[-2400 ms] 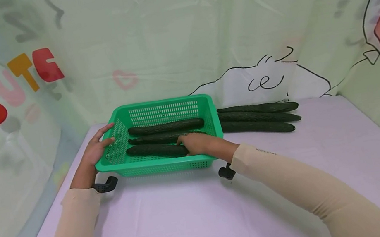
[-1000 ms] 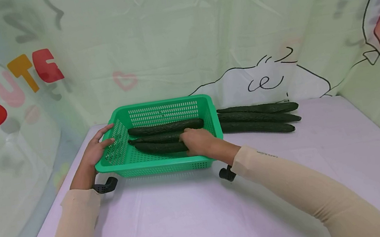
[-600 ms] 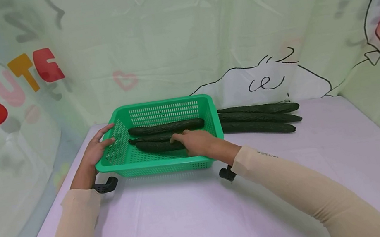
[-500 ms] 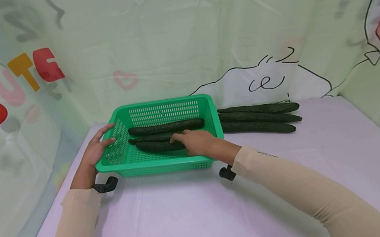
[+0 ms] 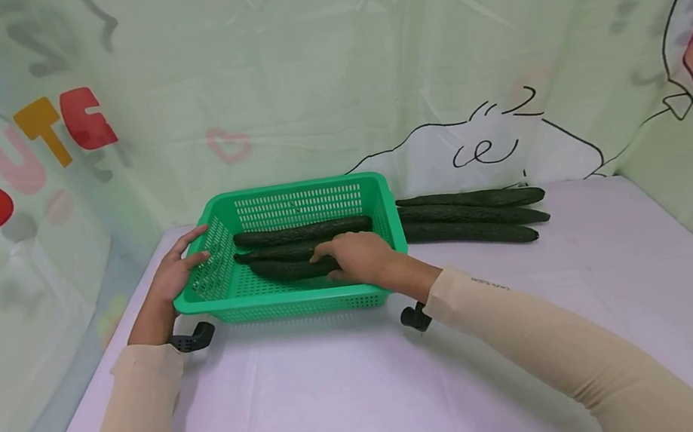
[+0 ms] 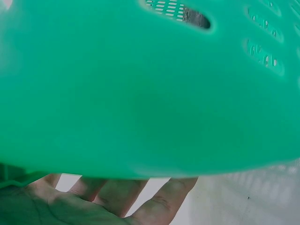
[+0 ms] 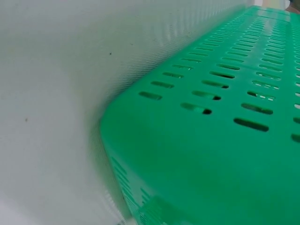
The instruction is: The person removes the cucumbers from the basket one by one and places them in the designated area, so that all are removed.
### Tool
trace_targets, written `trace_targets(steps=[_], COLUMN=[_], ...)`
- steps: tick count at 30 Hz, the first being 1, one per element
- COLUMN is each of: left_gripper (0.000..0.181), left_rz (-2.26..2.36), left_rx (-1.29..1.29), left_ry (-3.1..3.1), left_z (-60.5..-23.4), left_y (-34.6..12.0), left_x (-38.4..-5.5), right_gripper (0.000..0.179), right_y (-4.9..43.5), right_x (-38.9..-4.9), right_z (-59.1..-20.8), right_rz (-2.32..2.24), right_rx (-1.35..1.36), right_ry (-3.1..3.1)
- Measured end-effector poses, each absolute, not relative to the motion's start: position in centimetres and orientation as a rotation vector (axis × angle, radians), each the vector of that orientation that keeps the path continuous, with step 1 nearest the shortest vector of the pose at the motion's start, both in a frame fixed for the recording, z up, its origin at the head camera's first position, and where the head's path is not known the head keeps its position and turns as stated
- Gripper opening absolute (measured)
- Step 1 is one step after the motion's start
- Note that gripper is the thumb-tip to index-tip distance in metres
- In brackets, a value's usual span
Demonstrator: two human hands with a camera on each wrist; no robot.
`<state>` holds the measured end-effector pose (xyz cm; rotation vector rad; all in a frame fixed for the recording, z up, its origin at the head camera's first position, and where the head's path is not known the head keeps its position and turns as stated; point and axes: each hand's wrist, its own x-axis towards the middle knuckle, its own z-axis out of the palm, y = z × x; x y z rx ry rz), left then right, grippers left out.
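Where the head camera looks: left hand (image 5: 170, 279) gripping the green basket (image 5: 291, 296) by its left rim.
Front cucumber (image 5: 283, 271): inside that basket, right hand (image 5: 362, 256) over its right end; gripping or not, I can't tell.
Left wrist view: fingers (image 6: 161, 201) at the basket's edge.
Right wrist view: slotted basket wall (image 7: 187, 145), pale tabletop (image 7: 51, 131).

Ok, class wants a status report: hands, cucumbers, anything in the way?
Left hand at left rim of green basket. Right hand at nearest cucumber inside, grip unclear, partly blocking view of it. Two other cucumbers inside; three outer cucumbers right of basket.
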<state>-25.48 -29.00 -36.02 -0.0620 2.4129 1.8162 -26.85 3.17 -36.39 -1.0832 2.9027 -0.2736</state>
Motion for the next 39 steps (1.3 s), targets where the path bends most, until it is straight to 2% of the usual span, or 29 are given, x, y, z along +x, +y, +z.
trace_targets(steps=[19,25,39], left_gripper=[0.061,0.06,0.06], left_rz=[1.816,1.799,1.804], left_rx=[-0.056,-0.056,-0.049], left_ry=[2.424,2.447,2.432], left_z=[-36.0,-36.0,-35.8], left_y=[-29.1,-29.1,-29.0], left_x=[-25.5,-25.5,-25.3], right_gripper=[0.029,0.029,0.029], right_y=[2.9,3.3,3.9], right_x=[-26.6,-26.5,-26.8], right_z=[-36.2,-36.4,-35.9], right_rz=[-0.071,-0.21,-0.668], right_rx=[-1.088,-1.158,-0.974], right_ry=[3.162,3.288,3.315])
